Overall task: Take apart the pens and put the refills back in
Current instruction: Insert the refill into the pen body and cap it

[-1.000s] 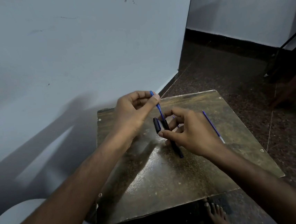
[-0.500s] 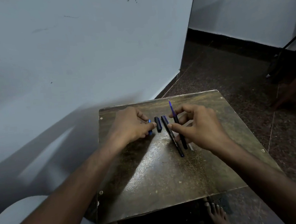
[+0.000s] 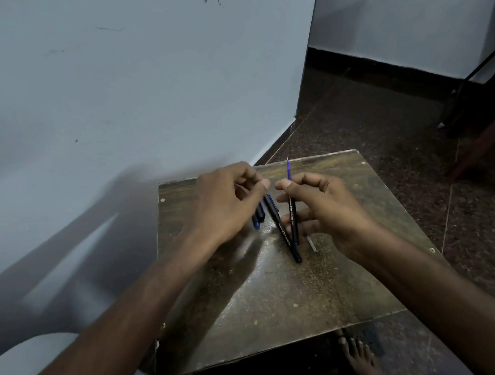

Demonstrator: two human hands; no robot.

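R hand [image 3: 327,210] pinches pen [image 3: 293,219] upright mid-table [image 3: 283,320]; L hand [image 3: 226,201] curled, grip unclear.

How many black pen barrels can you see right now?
2: one black barrel lying on the table, one upright barrel held in the right hand. The left hand may hide more.

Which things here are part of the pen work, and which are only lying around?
Part of the job: held pen barrel with blue refill in the right hand; black pen; caps; left hand.
Lying about: white stick; table.
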